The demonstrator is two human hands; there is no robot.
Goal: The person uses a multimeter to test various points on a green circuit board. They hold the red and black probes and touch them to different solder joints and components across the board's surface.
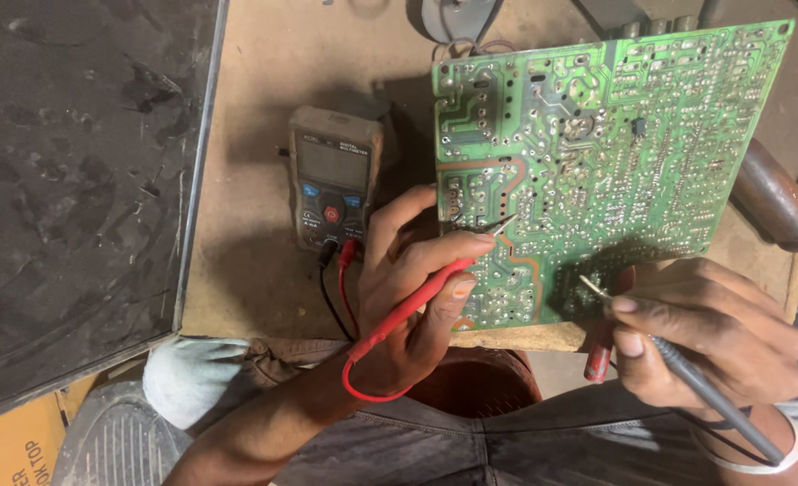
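Observation:
A large green circuit board lies solder side up on a worn brown bench. My left hand grips a red test probe, its metal tip touching the board near its left edge. My right hand grips a black test probe, whose tip touches the board near its lower edge. A red-handled tool is tucked under my right hand. Both probe leads run to a dusty grey multimeter lying left of the board.
A dark scratched panel covers the left side. A brown cylindrical handle lies at the right bench edge. A grey round object sits at the top. My knees are below the bench, with a yellow box at lower left.

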